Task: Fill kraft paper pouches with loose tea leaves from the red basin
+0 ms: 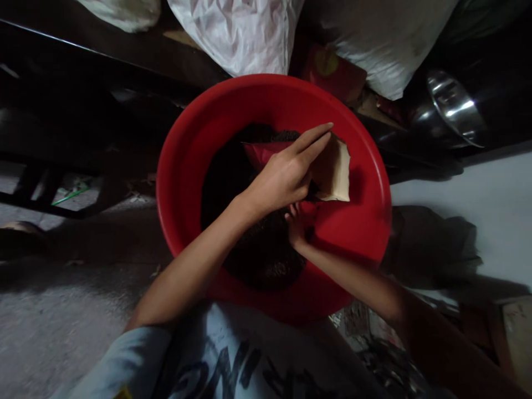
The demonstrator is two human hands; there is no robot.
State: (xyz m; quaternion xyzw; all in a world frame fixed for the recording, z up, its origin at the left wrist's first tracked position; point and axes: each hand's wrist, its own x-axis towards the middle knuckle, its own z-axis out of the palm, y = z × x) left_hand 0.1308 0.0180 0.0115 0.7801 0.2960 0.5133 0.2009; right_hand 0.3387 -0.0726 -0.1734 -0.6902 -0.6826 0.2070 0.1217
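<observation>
A large red plastic tub (349,233) stands in front of me, with dark loose grains (266,271) heaped at its bottom and left side; their exact kind is too dark to make out. Across the tub reaches my left hand (286,172), closed on a paper bag with a cream inside (338,172) and a red outside. Its mouth faces right, and two of my fingers stretch along its upper side. Lower down, my right hand (296,227) is inside the tub beside the grains, below the bag. The fingers there are slightly apart, partly in shadow, and nothing shows in them.
White woven sacks (245,33) lean behind the tub, near a dark red box (336,72). A shiny metal bowl (455,108) stands at the right. Dark furniture (83,66) flanks the left, and a dark bag (432,244) rests by the pale wall.
</observation>
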